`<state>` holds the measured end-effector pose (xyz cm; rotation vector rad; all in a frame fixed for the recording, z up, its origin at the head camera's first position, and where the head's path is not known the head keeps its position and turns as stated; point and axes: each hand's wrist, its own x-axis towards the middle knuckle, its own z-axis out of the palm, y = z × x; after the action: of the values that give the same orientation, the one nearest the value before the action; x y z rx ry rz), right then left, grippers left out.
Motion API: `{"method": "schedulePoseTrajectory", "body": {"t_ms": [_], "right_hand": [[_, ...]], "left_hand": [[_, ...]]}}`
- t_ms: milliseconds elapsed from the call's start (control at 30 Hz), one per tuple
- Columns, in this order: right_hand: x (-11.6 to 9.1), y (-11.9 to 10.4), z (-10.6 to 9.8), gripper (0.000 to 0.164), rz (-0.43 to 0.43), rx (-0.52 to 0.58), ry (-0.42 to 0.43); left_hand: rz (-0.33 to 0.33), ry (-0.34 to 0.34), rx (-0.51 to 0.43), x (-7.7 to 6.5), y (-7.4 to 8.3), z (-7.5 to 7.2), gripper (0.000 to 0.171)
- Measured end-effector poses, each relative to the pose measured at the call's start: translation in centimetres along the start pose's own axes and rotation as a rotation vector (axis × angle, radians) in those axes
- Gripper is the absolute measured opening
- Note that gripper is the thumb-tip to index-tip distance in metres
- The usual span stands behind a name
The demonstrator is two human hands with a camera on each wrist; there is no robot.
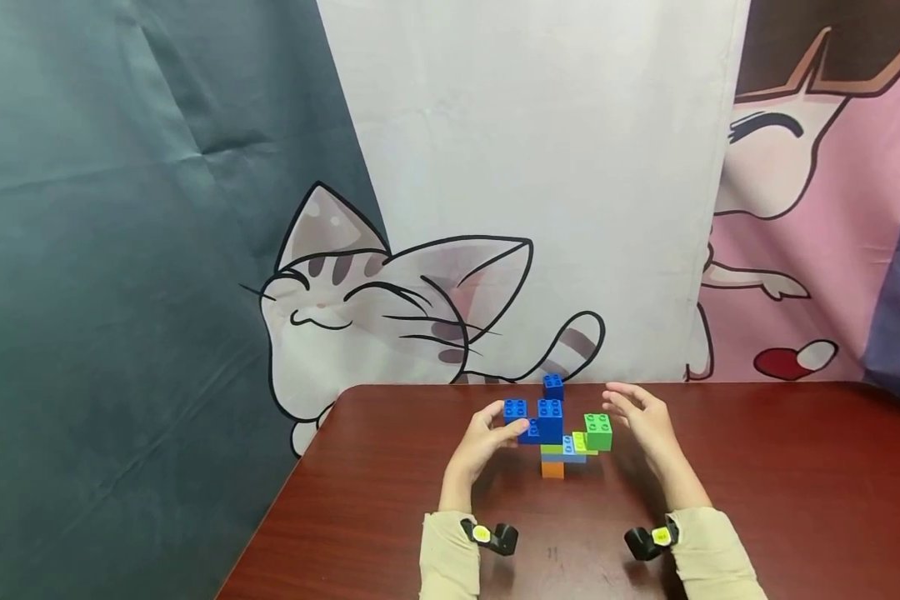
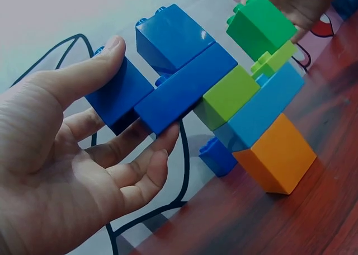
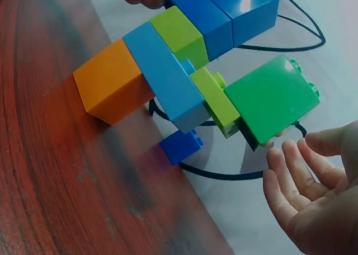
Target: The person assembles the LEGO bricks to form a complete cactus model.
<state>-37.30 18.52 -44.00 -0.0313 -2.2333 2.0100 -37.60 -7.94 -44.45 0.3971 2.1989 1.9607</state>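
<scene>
Building-block bricks are stacked on an orange brick (image 1: 552,470) that stands on the table. Above it come a light blue brick (image 3: 165,76) and two lime ones, with a green brick (image 3: 272,101) at the right end. Dark blue bricks (image 2: 187,87) reach out to the left on top. My left hand (image 1: 478,448) pinches the leftmost blue brick (image 2: 124,93), thumb on its near face and fingers behind and below. Beside the green brick, my right hand (image 1: 648,427) has its fingers loosely bent and holds nothing.
A loose blue brick (image 1: 552,387) stands behind the stack, near the far edge of the brown table (image 1: 360,500). Behind the table hangs a cloth backdrop (image 1: 540,125) with a cartoon cat.
</scene>
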Motion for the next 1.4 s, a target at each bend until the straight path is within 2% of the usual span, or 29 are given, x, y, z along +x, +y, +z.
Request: {"method": "schedulePoseTrajectory", "body": {"t_ms": [233,533,833,1100,1233,1400], "right_hand": [[2.5,0.1,0.8,0.054,0.071,-0.073,-0.064],[6.4,0.1,1.5,0.058,0.088,-0.119,-0.207],[8.7,2.2,2.5,0.055,0.143,-0.162,-0.3],[9.7,3.0,3.6,0.055,0.089,-0.202,-0.36],[10.0,3.4,3.8,0.055,0.067,-0.231,-0.36],[10.2,4.2,3.8,0.058,-0.009,-0.271,-0.362]], "left_hand": [[-0.01,0.027,-0.009,0.1,0.3,-0.3,0.05],[-0.001,0.011,-0.001,0.0,0.4,0.0,0.047],[-0.004,0.017,0.004,-0.1,0.3,0.0,0.042],[-0.005,0.019,-0.009,-0.4,0.1,0.1,0.042],[-0.008,0.014,-0.016,-0.4,0.0,0.1,0.041],[0.004,0.0,-0.007,-0.2,0.2,0.2,0.04]]}}
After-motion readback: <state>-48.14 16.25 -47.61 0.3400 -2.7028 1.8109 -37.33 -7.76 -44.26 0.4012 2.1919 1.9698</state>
